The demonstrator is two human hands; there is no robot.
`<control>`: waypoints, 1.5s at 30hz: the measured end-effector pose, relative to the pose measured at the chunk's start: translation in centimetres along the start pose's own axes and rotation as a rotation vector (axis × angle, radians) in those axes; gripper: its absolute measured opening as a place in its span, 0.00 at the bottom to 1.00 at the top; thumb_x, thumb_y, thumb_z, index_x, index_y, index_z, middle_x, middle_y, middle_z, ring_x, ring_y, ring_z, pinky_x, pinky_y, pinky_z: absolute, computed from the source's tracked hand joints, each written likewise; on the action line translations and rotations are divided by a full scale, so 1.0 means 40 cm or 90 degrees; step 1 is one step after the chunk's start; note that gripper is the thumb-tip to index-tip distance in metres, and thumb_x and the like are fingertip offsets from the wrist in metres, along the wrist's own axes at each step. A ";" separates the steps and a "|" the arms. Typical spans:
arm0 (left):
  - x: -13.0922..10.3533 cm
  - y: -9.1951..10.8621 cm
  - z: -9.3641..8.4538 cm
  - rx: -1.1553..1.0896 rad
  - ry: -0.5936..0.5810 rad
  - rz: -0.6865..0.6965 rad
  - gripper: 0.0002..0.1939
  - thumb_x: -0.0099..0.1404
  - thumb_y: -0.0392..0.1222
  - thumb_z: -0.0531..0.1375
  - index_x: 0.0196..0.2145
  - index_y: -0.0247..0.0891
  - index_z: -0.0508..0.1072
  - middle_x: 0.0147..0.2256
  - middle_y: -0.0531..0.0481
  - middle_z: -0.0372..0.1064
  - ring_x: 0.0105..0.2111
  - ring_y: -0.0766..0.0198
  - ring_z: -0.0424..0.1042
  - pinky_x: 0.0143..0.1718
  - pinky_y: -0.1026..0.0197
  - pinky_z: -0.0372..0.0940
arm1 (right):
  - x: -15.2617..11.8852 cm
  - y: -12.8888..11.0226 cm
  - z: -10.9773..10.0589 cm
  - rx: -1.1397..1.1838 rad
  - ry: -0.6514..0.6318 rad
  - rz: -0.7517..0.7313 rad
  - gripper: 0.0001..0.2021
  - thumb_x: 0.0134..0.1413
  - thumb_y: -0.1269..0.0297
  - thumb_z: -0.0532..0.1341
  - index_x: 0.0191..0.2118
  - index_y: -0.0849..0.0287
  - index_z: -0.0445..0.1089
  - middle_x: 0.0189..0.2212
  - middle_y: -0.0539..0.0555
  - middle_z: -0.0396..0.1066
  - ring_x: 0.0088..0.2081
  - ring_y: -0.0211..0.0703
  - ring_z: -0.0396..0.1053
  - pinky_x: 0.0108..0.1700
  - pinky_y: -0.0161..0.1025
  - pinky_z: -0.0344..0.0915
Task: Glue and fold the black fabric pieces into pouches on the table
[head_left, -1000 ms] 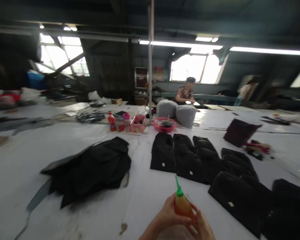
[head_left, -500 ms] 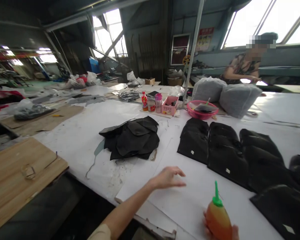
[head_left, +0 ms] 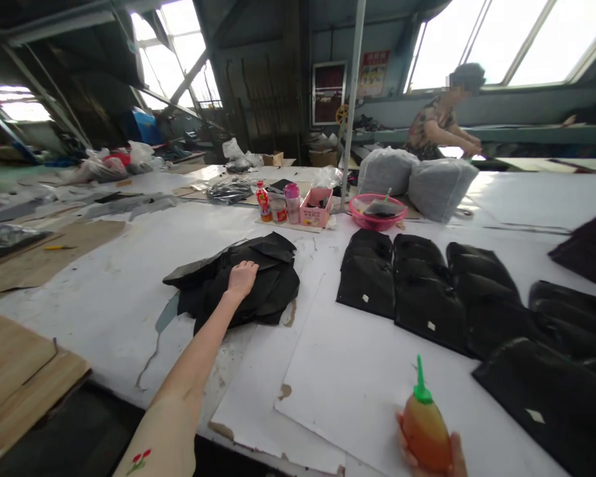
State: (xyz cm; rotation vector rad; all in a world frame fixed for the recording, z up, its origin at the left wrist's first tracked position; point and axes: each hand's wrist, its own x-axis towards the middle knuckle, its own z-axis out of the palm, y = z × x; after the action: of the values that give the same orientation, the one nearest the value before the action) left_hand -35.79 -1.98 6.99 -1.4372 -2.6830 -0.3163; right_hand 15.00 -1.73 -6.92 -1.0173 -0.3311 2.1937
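Note:
My left hand (head_left: 242, 278) rests on the heap of black sheets (head_left: 273, 291), its fingers curled together over the top piece. At the lower right, my right hand (head_left: 457, 456) is wrapped round an orange squeeze bottle (head_left: 426, 430), whose green nozzle points up. Beyond the bottle, black pieces (head_left: 430, 301) lie in overlapping rows on the white table, several with small white labels.
A pink basin (head_left: 377, 215), a pink box (head_left: 316, 211) and bottles (head_left: 293, 202) stand behind the heap. A metal pole (head_left: 352, 99) rises beside them. Further back, a person (head_left: 440, 126) works near grey bundles (head_left: 440, 189). A wooden board (head_left: 20, 377) is at lower left.
My left hand has moved forward and left from above the white surface onto the black heap, and its fingers have closed. The view has turned to the right. My right hand still holds the bottle.

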 end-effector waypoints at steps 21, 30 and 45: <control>-0.558 0.437 -0.014 0.009 -0.248 0.493 0.07 0.66 0.29 0.58 0.34 0.39 0.69 0.32 0.48 0.70 0.33 0.56 0.71 0.32 0.57 0.65 | -0.067 -0.002 0.069 0.000 0.081 -0.088 0.40 0.38 0.34 0.72 0.54 0.55 0.74 0.44 0.61 0.78 0.39 0.51 0.74 0.37 0.43 0.70; -0.716 0.522 0.084 -0.198 -0.387 0.403 0.14 0.65 0.49 0.67 0.41 0.38 0.71 0.40 0.47 0.72 0.39 0.57 0.74 0.38 0.58 0.70 | -0.110 -0.017 0.103 -0.029 0.040 -0.154 0.32 0.41 0.36 0.72 0.47 0.52 0.76 0.42 0.56 0.77 0.38 0.49 0.72 0.35 0.42 0.68; -0.640 0.437 0.143 -0.134 -0.258 0.320 0.40 0.58 0.56 0.71 0.63 0.41 0.65 0.61 0.37 0.64 0.61 0.42 0.64 0.61 0.40 0.61 | -0.147 0.073 0.158 -0.115 -0.109 -0.111 0.24 0.58 0.41 0.64 0.50 0.53 0.74 0.39 0.54 0.76 0.32 0.45 0.72 0.54 0.51 0.68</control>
State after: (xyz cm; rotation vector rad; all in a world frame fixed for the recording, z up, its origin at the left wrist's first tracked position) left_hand -6.87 -12.16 -0.40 -2.3952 -2.4798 -0.2973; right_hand 11.54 -7.51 -0.78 -0.8608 -0.6821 2.1247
